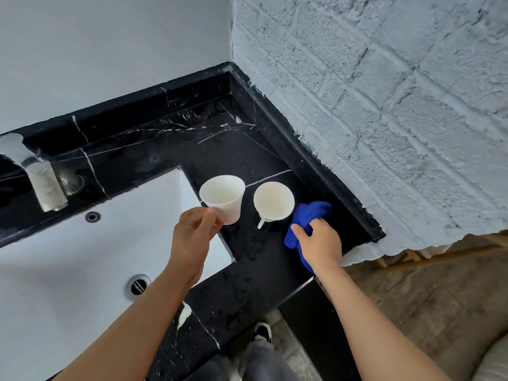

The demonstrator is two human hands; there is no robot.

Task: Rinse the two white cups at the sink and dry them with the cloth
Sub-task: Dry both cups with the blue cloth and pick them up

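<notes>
One white cup (224,198) is held up in the air by the left hand (193,237), with the fingers pinched near its handle; it is tipped a little, above the edge where the white sink (82,248) meets the black counter (220,149). The other white cup (273,200) is set upright on the counter just beside it, with its handle pointing to the front. A blue cloth (308,224) is gripped by the right hand (320,246), right next to that second cup. Water drops are seen on the counter. A silver tap (41,180) is seen at the far left.
</notes>
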